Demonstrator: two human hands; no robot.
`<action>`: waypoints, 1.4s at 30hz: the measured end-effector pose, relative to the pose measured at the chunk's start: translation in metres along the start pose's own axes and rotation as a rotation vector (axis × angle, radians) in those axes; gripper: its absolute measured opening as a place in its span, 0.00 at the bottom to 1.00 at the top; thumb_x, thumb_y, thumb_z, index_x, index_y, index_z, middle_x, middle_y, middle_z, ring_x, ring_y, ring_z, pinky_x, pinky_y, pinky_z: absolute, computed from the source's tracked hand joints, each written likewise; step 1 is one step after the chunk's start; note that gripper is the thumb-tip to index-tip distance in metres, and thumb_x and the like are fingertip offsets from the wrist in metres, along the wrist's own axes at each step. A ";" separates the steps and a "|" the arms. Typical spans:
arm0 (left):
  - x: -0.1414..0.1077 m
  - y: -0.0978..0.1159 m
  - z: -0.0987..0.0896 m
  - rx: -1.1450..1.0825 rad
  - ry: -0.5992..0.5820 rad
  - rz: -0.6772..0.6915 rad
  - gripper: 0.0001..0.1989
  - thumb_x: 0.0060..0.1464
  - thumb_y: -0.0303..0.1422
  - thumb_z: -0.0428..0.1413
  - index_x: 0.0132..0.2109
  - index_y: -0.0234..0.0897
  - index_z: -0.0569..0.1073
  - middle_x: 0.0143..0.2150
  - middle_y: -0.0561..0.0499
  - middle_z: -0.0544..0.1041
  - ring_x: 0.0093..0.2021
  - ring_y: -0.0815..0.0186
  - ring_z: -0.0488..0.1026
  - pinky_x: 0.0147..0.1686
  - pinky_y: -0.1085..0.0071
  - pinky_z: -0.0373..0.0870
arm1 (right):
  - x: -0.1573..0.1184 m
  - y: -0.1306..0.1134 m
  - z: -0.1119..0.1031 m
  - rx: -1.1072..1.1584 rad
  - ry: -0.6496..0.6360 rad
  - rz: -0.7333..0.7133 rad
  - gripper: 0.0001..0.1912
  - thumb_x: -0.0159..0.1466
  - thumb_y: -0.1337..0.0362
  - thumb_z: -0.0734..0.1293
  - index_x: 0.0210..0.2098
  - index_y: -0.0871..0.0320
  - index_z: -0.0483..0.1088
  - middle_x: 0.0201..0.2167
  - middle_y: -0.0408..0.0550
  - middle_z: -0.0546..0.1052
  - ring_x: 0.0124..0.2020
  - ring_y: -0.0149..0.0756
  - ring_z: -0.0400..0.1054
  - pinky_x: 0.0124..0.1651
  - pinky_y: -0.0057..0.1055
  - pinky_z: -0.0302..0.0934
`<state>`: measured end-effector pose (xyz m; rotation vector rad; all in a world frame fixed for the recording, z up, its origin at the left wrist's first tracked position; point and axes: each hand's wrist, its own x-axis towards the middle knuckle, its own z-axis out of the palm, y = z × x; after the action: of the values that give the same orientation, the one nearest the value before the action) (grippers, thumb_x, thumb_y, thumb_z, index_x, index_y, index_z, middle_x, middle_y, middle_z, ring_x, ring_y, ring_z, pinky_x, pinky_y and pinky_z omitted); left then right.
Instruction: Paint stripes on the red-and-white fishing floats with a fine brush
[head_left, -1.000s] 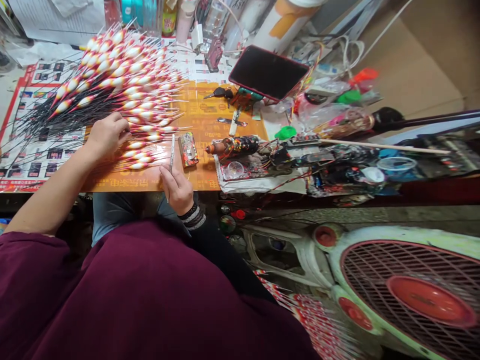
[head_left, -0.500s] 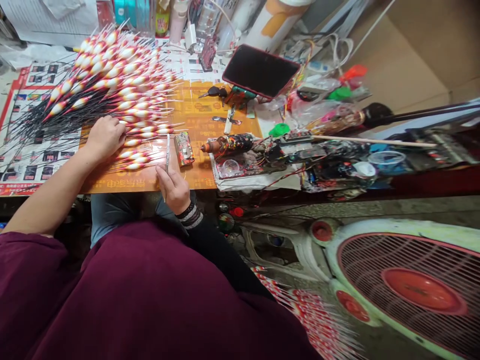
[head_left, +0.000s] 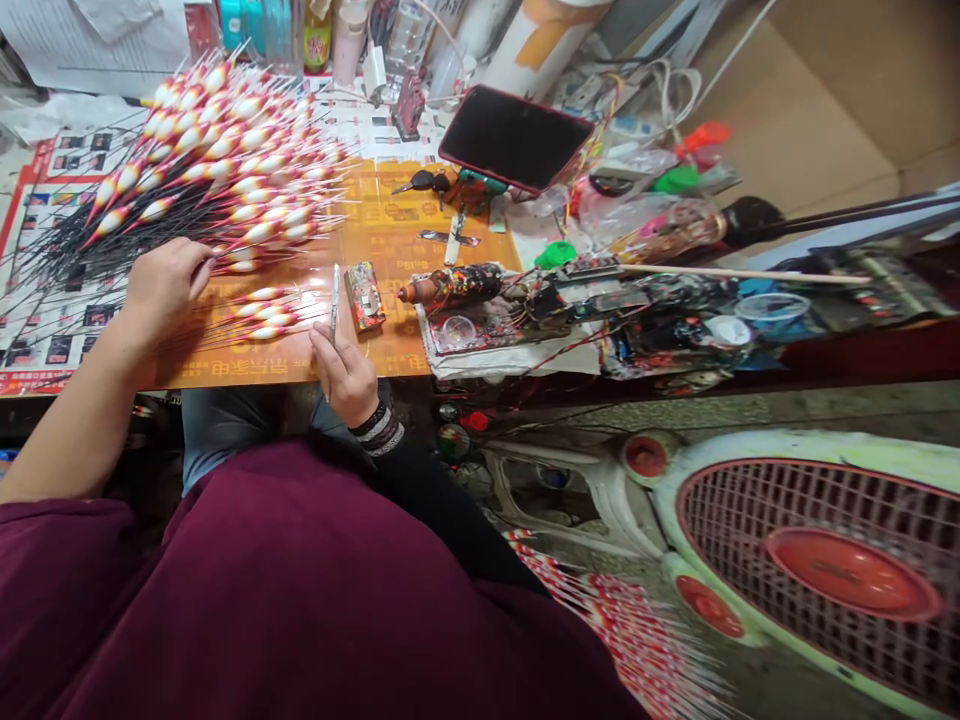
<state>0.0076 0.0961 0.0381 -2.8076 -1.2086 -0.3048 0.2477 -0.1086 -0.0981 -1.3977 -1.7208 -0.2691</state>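
Observation:
My left hand is closed in a pinch at the near edge of a large heap of fishing floats. Between its fingertips is the thin stem of a float with a white, yellow and red body. A smaller group of floats lies on the orange sheet between my two hands. My right hand grips a slim, paint-specked stick, which points upward; its exact kind is unclear. Just right of the stick rests a paint-stained small block.
A phone on a stand and keys are behind the block. Paint-smeared rotary tool and clutter line the right side. Bottles stand at the back. Below right are a fan and more floats.
My left hand has shifted left, and fewer floats lie to its right beside the heap. My right hand keeps its hold on the stick, almost still. The view has moved slightly.

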 end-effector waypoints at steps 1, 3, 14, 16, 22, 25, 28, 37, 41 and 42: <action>-0.006 -0.005 0.000 -0.024 0.006 -0.007 0.26 0.79 0.43 0.41 0.57 0.28 0.78 0.53 0.40 0.80 0.48 0.60 0.72 0.48 0.64 0.69 | 0.000 0.000 0.000 0.001 -0.010 0.011 0.27 0.75 0.71 0.62 0.71 0.52 0.69 0.67 0.49 0.78 0.68 0.40 0.75 0.70 0.38 0.76; -0.018 -0.015 0.003 -0.077 0.013 -0.032 0.27 0.79 0.45 0.42 0.56 0.30 0.79 0.52 0.41 0.81 0.47 0.60 0.72 0.49 0.62 0.71 | -0.001 0.000 0.001 0.007 -0.037 0.037 0.27 0.75 0.71 0.63 0.71 0.52 0.68 0.68 0.49 0.78 0.69 0.41 0.75 0.71 0.39 0.75; -0.071 -0.013 0.030 -0.233 0.188 -0.078 0.16 0.73 0.40 0.50 0.52 0.43 0.82 0.50 0.42 0.80 0.52 0.50 0.75 0.56 0.50 0.73 | -0.003 0.002 0.001 -0.041 -0.073 0.063 0.26 0.75 0.70 0.63 0.71 0.53 0.69 0.67 0.51 0.78 0.70 0.42 0.74 0.71 0.39 0.75; -0.075 -0.004 0.031 -0.226 0.200 -0.076 0.15 0.73 0.41 0.51 0.54 0.44 0.81 0.52 0.41 0.79 0.54 0.48 0.74 0.58 0.49 0.72 | -0.003 0.003 0.002 -0.054 -0.068 0.061 0.26 0.75 0.71 0.63 0.71 0.53 0.69 0.67 0.52 0.79 0.69 0.41 0.74 0.72 0.39 0.75; -0.083 0.026 0.032 -0.193 0.085 0.043 0.29 0.65 0.49 0.65 0.67 0.44 0.73 0.66 0.40 0.72 0.63 0.43 0.67 0.65 0.42 0.66 | -0.005 0.003 0.002 -0.018 -0.094 0.082 0.28 0.75 0.69 0.65 0.73 0.54 0.67 0.68 0.54 0.77 0.70 0.44 0.73 0.73 0.40 0.73; -0.083 0.035 0.035 -0.198 0.062 0.011 0.31 0.65 0.49 0.65 0.69 0.43 0.71 0.68 0.40 0.69 0.63 0.42 0.65 0.65 0.41 0.64 | -0.004 0.002 0.002 0.002 -0.035 0.070 0.26 0.75 0.69 0.63 0.72 0.54 0.68 0.66 0.54 0.79 0.69 0.43 0.75 0.72 0.41 0.75; -0.079 0.040 0.036 -0.193 0.074 -0.078 0.26 0.68 0.45 0.62 0.67 0.41 0.72 0.65 0.39 0.71 0.61 0.43 0.66 0.63 0.44 0.65 | -0.003 0.000 0.001 0.016 -0.028 0.088 0.26 0.76 0.68 0.63 0.72 0.53 0.68 0.65 0.54 0.80 0.68 0.42 0.75 0.71 0.41 0.76; -0.079 0.048 0.037 -0.124 0.231 -0.185 0.22 0.67 0.41 0.63 0.64 0.40 0.74 0.62 0.37 0.73 0.60 0.42 0.68 0.60 0.44 0.66 | -0.001 0.002 0.000 0.047 -0.059 0.127 0.24 0.77 0.66 0.61 0.70 0.54 0.70 0.65 0.54 0.80 0.68 0.42 0.75 0.71 0.41 0.75; -0.086 0.051 0.035 -0.135 0.216 -0.183 0.12 0.69 0.41 0.61 0.55 0.41 0.78 0.55 0.39 0.76 0.57 0.43 0.70 0.57 0.43 0.66 | -0.002 0.003 -0.001 0.056 -0.034 0.098 0.23 0.77 0.66 0.62 0.69 0.55 0.71 0.65 0.55 0.80 0.69 0.42 0.75 0.72 0.42 0.74; -0.087 0.051 0.034 -0.130 0.201 -0.185 0.10 0.70 0.41 0.59 0.52 0.41 0.78 0.52 0.39 0.77 0.56 0.43 0.70 0.56 0.44 0.66 | -0.002 0.003 -0.002 0.053 -0.019 0.093 0.23 0.77 0.66 0.62 0.69 0.55 0.71 0.64 0.55 0.80 0.68 0.42 0.75 0.71 0.42 0.75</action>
<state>-0.0084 0.0044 -0.0129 -2.6901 -1.4489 -0.6828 0.2508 -0.1099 -0.0994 -1.4404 -1.6612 -0.1584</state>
